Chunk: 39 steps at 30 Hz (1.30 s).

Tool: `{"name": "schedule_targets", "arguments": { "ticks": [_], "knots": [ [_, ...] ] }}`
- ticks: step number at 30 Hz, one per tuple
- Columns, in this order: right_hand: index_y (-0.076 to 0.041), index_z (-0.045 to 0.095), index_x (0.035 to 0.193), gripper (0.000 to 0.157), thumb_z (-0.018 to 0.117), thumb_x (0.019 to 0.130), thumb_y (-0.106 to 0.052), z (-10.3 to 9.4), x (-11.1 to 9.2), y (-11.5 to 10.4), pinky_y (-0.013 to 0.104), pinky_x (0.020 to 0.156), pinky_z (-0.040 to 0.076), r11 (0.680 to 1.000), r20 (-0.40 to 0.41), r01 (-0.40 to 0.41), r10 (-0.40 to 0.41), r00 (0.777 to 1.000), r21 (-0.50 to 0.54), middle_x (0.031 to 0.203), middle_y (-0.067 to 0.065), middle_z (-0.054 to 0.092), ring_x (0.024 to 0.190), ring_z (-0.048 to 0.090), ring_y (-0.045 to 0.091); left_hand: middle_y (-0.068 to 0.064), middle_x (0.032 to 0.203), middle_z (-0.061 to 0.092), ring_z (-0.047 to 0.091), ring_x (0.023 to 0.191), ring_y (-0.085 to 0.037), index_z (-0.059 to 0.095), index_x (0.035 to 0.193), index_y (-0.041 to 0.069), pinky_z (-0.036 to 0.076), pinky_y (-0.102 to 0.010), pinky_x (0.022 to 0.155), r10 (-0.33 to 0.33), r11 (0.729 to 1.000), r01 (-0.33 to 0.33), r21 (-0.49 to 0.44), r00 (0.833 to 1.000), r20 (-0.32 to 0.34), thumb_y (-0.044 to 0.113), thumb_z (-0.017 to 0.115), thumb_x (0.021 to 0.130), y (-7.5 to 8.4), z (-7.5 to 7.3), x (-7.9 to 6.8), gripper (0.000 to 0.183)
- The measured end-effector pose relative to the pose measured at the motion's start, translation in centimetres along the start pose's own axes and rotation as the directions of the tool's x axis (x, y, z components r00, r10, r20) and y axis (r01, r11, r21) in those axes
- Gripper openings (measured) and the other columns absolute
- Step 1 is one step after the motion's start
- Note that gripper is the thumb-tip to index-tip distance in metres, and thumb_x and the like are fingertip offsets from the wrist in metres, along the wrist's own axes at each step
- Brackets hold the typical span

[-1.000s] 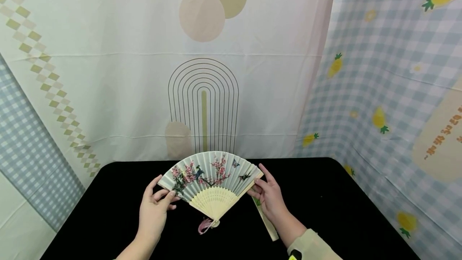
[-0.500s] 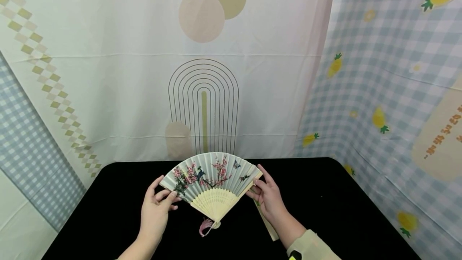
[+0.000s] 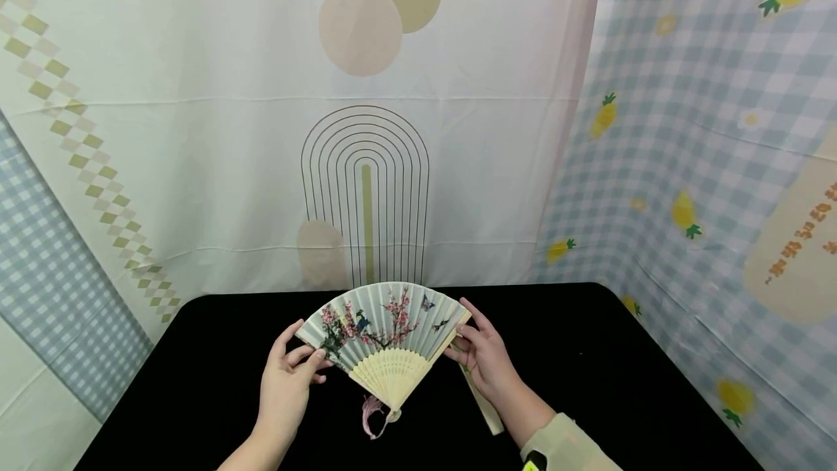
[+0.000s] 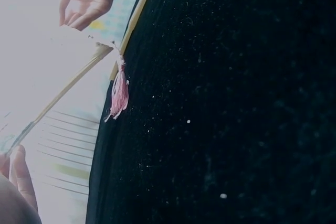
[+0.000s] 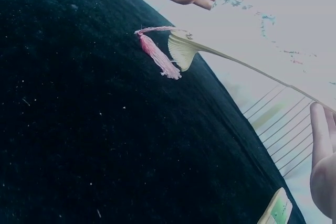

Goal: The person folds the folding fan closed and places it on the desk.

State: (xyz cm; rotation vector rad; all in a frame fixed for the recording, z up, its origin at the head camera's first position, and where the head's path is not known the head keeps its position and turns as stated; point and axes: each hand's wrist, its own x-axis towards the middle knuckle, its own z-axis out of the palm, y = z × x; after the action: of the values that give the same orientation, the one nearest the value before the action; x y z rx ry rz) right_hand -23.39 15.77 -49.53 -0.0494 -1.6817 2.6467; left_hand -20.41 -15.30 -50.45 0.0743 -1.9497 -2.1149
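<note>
A folding fan (image 3: pixel 386 329) is spread wide in front of me in the head view, pale fabric with pink blossoms, birds and a butterfly above bamboo ribs. My left hand (image 3: pixel 284 384) pinches its left edge between thumb and fingers. On the opposite edge, my right hand (image 3: pixel 487 358) holds the end rib the same way. A pink tassel (image 3: pixel 370 413) hangs from the pivot, which points toward me. Both wrist views show the fan's ribs (image 5: pixel 241 62) from the side, raised over the table; its fabric is washed out there by glare.
A slim pale wooden strip (image 3: pixel 484 405) lies on the black table (image 3: pixel 588 384), partly hidden by the right hand. Its end (image 5: pixel 278 208) shows a green patch in the right wrist view. Behind the table hangs a printed curtain (image 3: pixel 229 166); a checked pineapple curtain (image 3: pixel 654 129) closes the right side.
The fan has come down slightly toward me, its top edge lower against the curtain. My left hand has shifted a little right with it, while the right hand stays nearly still.
</note>
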Motion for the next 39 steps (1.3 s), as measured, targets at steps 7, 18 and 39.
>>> {"name": "schedule_targets", "arguments": {
  "ticks": [7,18,39],
  "knots": [
    [-0.015,0.035,0.155,0.059,0.05,0.1,0.001,-0.02,-0.06,-0.1,0.036,0.073,0.06,1.0,0.022,0.004,-0.004,1.0,0.009,0.127,0.014,0.064,0.1,0.07,0.021,-0.009,0.093,0.071,0.071,0.073,-0.015,0.04,0.149,0.017,0.057,-0.028,0.058,0.004,1.0,-0.004,0.031,1.0,0.009,-0.005,0.065,0.093,0.17,0.06,0.07,0.064],
    [-0.019,0.039,0.152,0.055,0.049,0.101,0.0,0.27,-0.23,-0.31,0.037,0.074,0.06,1.0,0.025,-0.031,0.031,0.999,0.004,0.129,0.014,0.063,0.1,0.071,0.024,-0.015,0.102,0.071,0.071,0.076,-0.017,0.039,0.15,0.019,0.057,-0.029,0.061,0.0,0.996,-0.007,0.09,0.997,0.072,-0.002,0.064,0.094,0.39,0.02,0.04,0.064],
    [-0.019,0.035,0.154,0.058,0.053,0.101,-0.003,0.36,0.08,-0.46,0.036,0.076,0.06,0.998,0.099,-0.052,0.056,0.993,-0.045,0.121,0.009,0.068,0.097,0.071,0.022,-0.015,0.1,0.07,0.072,0.079,-0.018,0.04,0.149,0.027,0.058,-0.03,0.064,-0.025,0.992,0.01,0.124,0.993,0.119,0.002,0.066,0.094,0.66,0.07,0.19,0.066]
  ]
}}
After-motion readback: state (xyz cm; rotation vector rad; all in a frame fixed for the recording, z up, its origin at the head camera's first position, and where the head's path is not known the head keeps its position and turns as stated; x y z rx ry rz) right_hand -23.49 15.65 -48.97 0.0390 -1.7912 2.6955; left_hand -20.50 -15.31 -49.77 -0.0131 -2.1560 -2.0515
